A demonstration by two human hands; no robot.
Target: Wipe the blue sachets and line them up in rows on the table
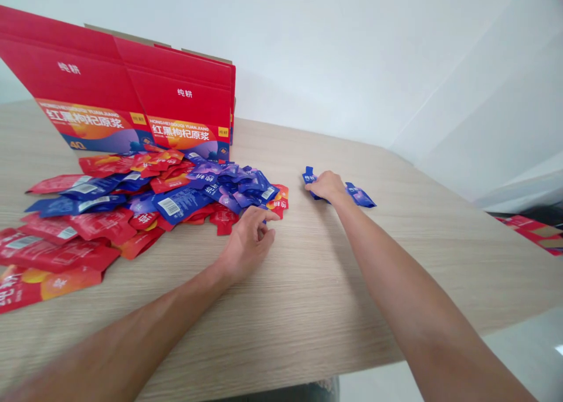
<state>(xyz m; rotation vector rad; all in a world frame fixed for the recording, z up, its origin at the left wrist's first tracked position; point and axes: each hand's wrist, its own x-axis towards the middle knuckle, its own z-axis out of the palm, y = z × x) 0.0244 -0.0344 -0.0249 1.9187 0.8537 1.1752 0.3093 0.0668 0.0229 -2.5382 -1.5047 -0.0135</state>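
Note:
A loose heap of red and blue foil sachets (132,205) covers the left part of the wooden table (334,285). My left hand (248,241) rests at the heap's right edge, fingers curled, thumb and forefinger reaching onto a blue sachet (257,198). Off to the right, my right hand (326,185) lies palm down on a small separate bunch of blue sachets (361,196), fingers closed over them.
Two red printed cartons (132,97) stand at the back left behind the heap. The table's right edge runs diagonally. More red packaging (534,229) lies beyond it at the far right. A white wall is behind.

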